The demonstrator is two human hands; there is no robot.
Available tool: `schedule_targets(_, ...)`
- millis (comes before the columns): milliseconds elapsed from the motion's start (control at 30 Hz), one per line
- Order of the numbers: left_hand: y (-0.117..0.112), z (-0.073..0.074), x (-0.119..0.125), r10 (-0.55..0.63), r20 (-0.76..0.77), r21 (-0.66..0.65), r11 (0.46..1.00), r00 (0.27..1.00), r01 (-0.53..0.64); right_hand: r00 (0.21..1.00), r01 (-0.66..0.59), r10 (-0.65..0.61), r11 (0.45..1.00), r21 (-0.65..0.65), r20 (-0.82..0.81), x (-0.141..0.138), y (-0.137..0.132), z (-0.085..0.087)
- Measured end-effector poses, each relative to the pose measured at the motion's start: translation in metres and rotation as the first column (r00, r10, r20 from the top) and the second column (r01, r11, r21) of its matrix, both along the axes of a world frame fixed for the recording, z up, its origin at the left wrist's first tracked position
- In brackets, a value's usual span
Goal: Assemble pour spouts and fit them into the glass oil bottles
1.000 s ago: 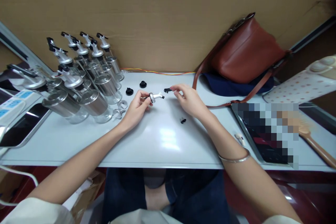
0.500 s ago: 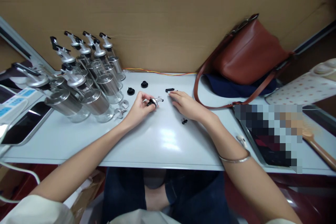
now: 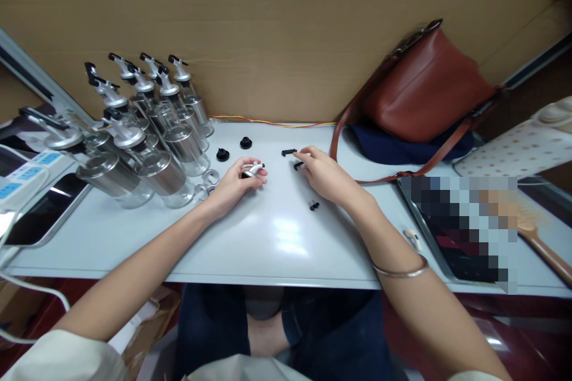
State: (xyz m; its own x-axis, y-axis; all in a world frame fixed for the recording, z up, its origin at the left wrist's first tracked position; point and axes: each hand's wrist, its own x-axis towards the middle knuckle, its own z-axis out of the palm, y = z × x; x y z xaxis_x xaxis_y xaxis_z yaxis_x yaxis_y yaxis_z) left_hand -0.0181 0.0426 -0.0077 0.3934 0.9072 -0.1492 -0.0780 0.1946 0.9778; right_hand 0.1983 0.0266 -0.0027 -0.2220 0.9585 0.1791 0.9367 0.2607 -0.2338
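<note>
Head view: white table (image 3: 277,244), cardboard wall (image 3: 286,24)

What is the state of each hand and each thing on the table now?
left hand: closed on the spout cap
right hand: fingertips on a small black part
black clip: lying loose
black stoppers: loose on table
bottles: upright, capped
brown bag: leaning against the wall

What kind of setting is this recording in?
Probably a small assembly workbench: finished glass dispenser bottles cluster at one side of a white table, loose black caps lie about, and the left hand holds a metal spout.
</note>
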Motion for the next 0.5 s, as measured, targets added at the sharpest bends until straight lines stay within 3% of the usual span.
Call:
schedule_targets(300,0.0,0.006,0.002,-0.04,0.157,-0.159,0.985,0.987,0.065,0.999,0.036,-0.036,0.998,-0.054,-0.01,0.005,0.001,0.002)
schedule_targets(400,0.0,0.003,0.001,-0.066,0.129,-0.133,0.988,0.99,0.083,0.998,0.058,-0.059,0.998,-0.036,-0.032,0.001,0.0,0.008)
schedule_targets(500,-0.001,0.0,0.0,-0.099,0.069,-0.045,0.994,0.993,0.102,0.987,0.047,-0.039,0.998,0.045,-0.159,-0.007,-0.003,0.013)
